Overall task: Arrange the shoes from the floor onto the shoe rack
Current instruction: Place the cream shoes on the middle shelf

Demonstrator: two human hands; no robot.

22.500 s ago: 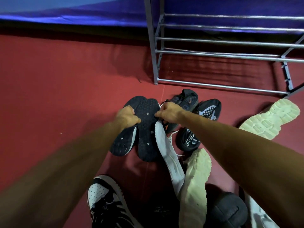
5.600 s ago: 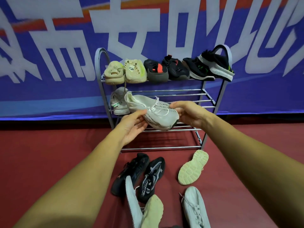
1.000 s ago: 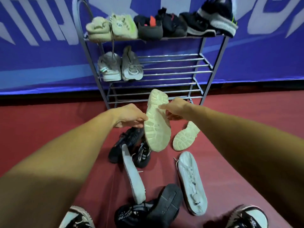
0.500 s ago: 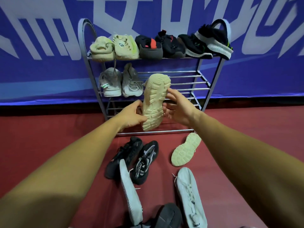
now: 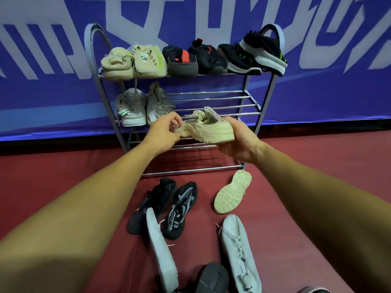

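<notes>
Turned sole-down since half a second ago, when sole faced camera: cream shoe (image 5: 206,132), now held level in front of shoe rack (image 5: 267,100) middle shelf, just right of grey pair (image 5: 135,108). Pinched at toe by left hand (image 5: 164,132), cupped under heel by right hand (image 5: 239,142). Risks: toe nudging grey pair if slid in leftward; heel dropping between rails if set down short.

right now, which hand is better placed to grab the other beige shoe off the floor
Right, probably: the right hand sits almost above the sole-up beige shoe; the left hand pinches the held shoe farther left.
</notes>
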